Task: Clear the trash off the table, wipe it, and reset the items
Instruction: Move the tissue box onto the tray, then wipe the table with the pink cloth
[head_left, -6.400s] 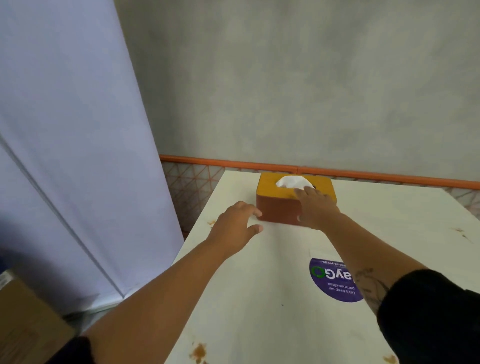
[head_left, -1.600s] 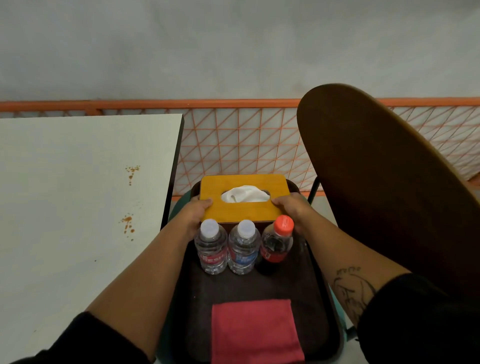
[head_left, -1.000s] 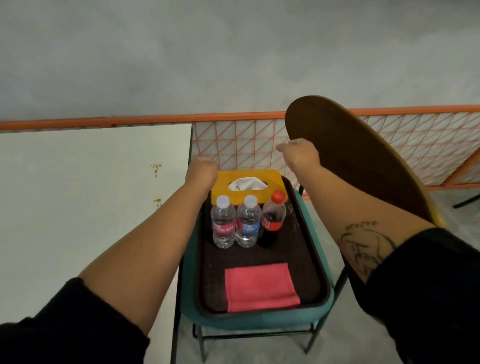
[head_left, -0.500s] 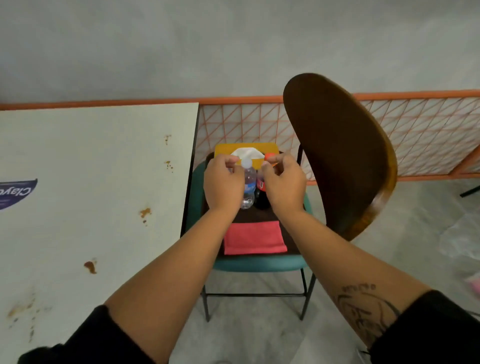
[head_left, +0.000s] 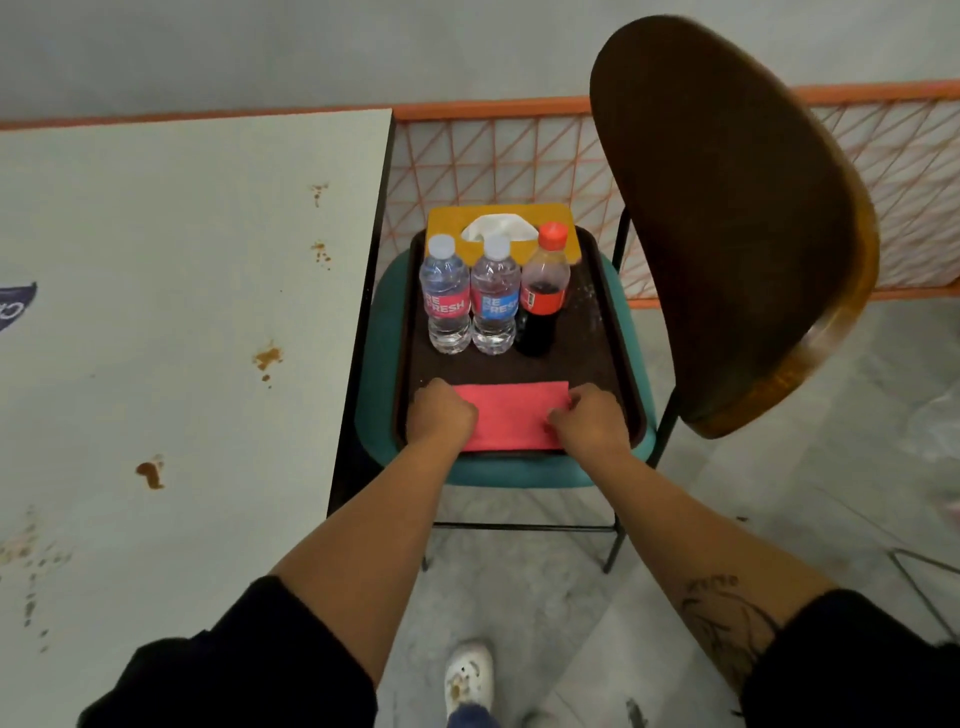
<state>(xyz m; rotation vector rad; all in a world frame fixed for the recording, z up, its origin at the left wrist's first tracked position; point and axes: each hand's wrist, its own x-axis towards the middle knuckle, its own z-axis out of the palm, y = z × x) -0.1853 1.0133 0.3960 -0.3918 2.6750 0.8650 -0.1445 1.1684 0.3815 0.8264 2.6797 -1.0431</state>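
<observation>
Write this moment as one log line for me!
left hand: grips red cloth | right hand: grips red cloth | tray: on chair | table: stained

You've got 3 bottles on 1 tray: 2 water, i.e. pink-label water bottle & blue-label water bottle, plus 1 cola bottle. Also 1 tissue box, 1 red cloth, 1 chair, 1 worktop, 1 white shoe. Your hands, 2: left hand, right hand.

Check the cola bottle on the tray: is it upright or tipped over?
Upright: the cola bottle stands on its base on the tray, red cap at the top.
</observation>
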